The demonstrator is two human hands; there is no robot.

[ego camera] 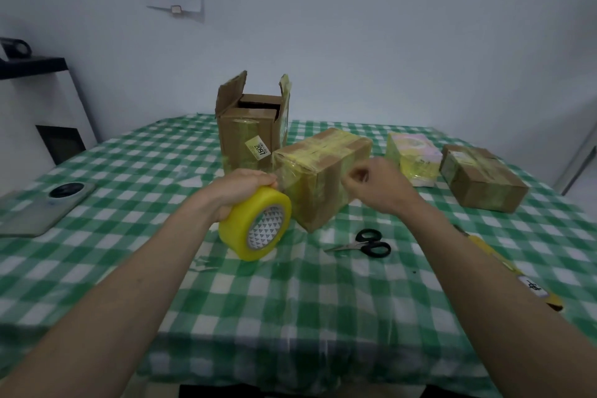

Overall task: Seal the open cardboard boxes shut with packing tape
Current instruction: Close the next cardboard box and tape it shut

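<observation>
My left hand (240,189) grips a yellow roll of packing tape (255,224) from above, just left of a taped cardboard box (323,171) at the table's middle. A clear strip of tape runs from the roll across the box's front towards my right hand (376,186), whose fingers are curled and pinch its free end by the box's right side. Behind stands a taller cardboard box (250,129) with its top flaps open. Black scissors (368,244) lie on the cloth in front of the taped box.
The table wears a green and white checked cloth (290,300). At the right lie a small yellow-wrapped packet (415,158) and a taped brown box (481,179). A grey tablet-like device (42,208) lies at the left, and a yellow strip (517,278) at the right edge.
</observation>
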